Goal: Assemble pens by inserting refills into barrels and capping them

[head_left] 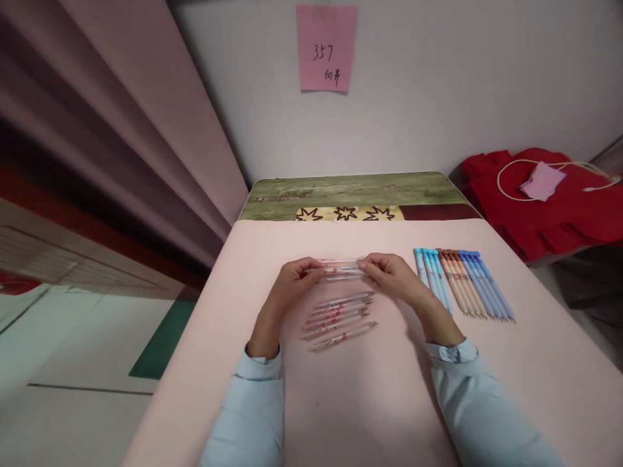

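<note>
My left hand (291, 285) and my right hand (392, 275) each pinch one end of a small bundle of pale pink pens (342, 268), held level just above the pink table (370, 389). Under my hands several more pink pens (341, 318) lie side by side on the table. To the right of my right hand lies a neat row of pens (462, 282): light blue ones, then tan ones, then darker blue ones. Light blue sleeves cover both my forearms.
Behind the pink table stands a green patterned surface (350, 191). A pink paper note (326, 48) hangs on the wall. At the right a red cloth (545, 201) carries a white cable and a pink slip. A curtain hangs at the left.
</note>
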A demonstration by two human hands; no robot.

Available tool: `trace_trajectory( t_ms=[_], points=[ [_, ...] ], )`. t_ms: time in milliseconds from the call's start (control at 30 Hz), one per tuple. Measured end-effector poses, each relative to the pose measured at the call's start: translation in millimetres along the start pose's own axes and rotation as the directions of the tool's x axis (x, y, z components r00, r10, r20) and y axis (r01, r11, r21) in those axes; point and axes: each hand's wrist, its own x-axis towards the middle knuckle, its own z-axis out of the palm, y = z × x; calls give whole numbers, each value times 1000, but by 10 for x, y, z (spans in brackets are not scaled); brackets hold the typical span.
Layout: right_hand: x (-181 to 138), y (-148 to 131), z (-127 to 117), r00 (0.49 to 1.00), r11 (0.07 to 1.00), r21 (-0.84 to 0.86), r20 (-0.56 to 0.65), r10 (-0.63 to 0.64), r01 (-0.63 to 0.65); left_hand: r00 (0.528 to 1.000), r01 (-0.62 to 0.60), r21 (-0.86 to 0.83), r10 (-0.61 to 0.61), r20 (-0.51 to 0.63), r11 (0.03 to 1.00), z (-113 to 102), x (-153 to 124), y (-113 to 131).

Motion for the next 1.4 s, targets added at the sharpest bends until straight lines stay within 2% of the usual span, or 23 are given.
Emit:
trace_trajectory(
  t_ms=[100,200,367,533,600,667,733,800,900,1033,1167,1267,1400],
  points=[
    [3,16,-8,998,1000,-30,-62,-4,2,988,-135,177,146,-54,975,-39,17,-45],
    [11,19,4,993,985,-174,-116,-23,2,963,-233,322,264,-57,918,-64,45,-107],
    [39,18,54,971,887,-461,-199,-134,27,946,-249,433,313,-83,866,-50,80,-209],
    [36,-8,39,957,883,-465,-218,-190,69,940,-224,448,313,-135,866,-54,81,-205],
    [18,-39,13,971,910,-408,-183,-152,65,942,-215,398,296,-155,892,-60,66,-158],
    [-6,-75,-11,994,938,-343,-74,-80,50,967,-176,300,221,-125,938,-56,44,-95],
    [-28,-107,-23,998,942,-333,66,-23,43,994,-104,208,111,-22,973,-39,20,-32],
    [-43,-130,-20,987,919,-390,159,-1,64,995,-40,168,25,93,985,-14,2,15],
    [-52,-147,-3,982,871,-479,189,-26,115,984,1,163,-30,173,987,18,-9,45],
    [-52,-154,2,981,840,-523,189,-51,145,984,2,180,-34,174,984,22,-8,71],
    [-64,-182,-35,986,879,-457,150,-77,138,987,-136,237,110,119,962,9,0,143],
    [-78,-216,-55,989,945,-304,113,-90,121,970,-243,240,227,92,940,13,1,179],
    [-78,-249,-41,990,994,-55,106,-90,97,979,-203,171,202,23,964,23,-13,171]
  ],
)
